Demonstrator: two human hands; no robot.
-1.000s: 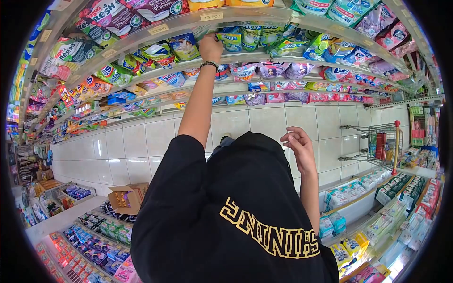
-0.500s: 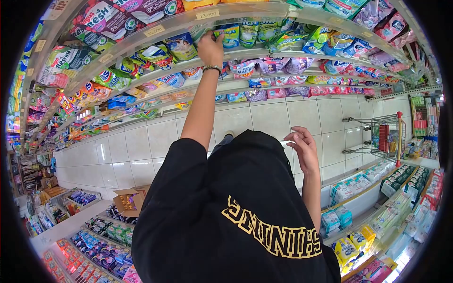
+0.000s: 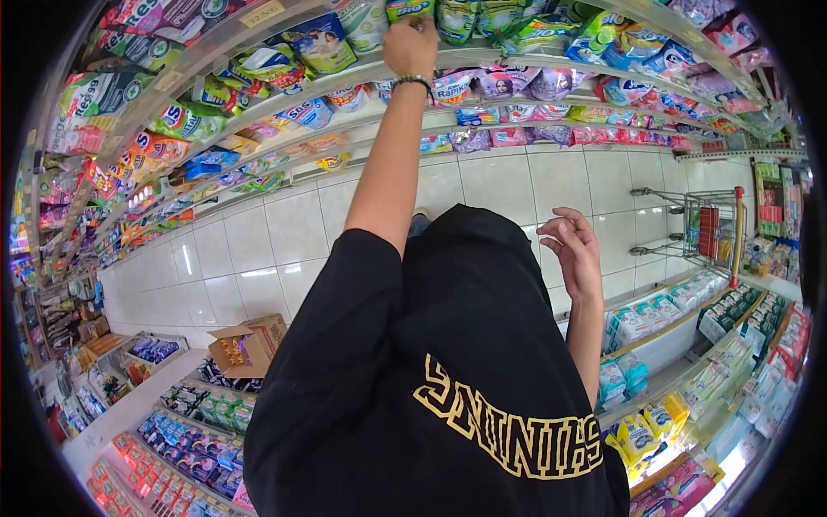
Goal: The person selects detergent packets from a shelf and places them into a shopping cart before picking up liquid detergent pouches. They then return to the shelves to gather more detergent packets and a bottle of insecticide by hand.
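Note:
On a shelf at the top, my left hand (image 3: 410,47) has its fingers on the upper part of a green and blue pouch (image 3: 408,9), and the fingertips are partly hidden. A bracelet (image 3: 412,80) circles that wrist. Pale green pouches (image 3: 363,26) stand just left of the hand, with a blue and green pouch (image 3: 319,43) further left. Green pouches (image 3: 457,21) are on its right. My right hand (image 3: 572,245) hangs over the tiled floor with fingers apart and bent, holding nothing.
Shelves of packets curve across the top and left. A shopping cart (image 3: 713,234) stands at the right on the tiled floor (image 3: 482,183). An open cardboard box (image 3: 245,348) sits at the lower left. More shelves with packs (image 3: 646,323) line the lower right.
The view has shifted, and the shelf pouches appear higher. My left hand stays at the green and blue pouch, now over its lower part. My right hand remains raised with its fingers apart.

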